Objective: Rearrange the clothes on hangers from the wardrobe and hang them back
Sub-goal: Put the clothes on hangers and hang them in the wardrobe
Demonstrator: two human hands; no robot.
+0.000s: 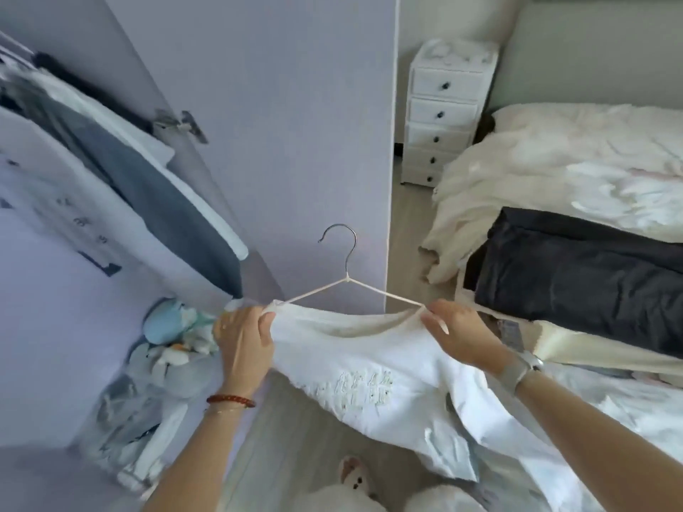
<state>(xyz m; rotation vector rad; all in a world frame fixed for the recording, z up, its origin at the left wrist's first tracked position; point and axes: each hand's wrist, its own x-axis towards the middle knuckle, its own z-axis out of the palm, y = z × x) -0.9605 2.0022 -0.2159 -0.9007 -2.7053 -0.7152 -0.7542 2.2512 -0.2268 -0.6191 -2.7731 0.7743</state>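
Observation:
A white shirt (373,367) with pale embroidered lettering hangs on a thin cream hanger (347,280) with a metal hook, held up in front of the open wardrobe door. My left hand (244,339) grips the shirt's left shoulder at the hanger's end. My right hand (460,332) pinches the right shoulder at the other end. The shirt's lower part trails down to the right over the bed. Grey, white and dark garments (122,171) hang in the wardrobe at the left.
The lilac wardrobe door (281,123) stands open ahead. Stuffed toys (173,327) are piled at the wardrobe's foot. A bed (576,153) with cream bedding and folded dark clothes (576,275) is at the right. A white drawer unit (443,112) stands behind it.

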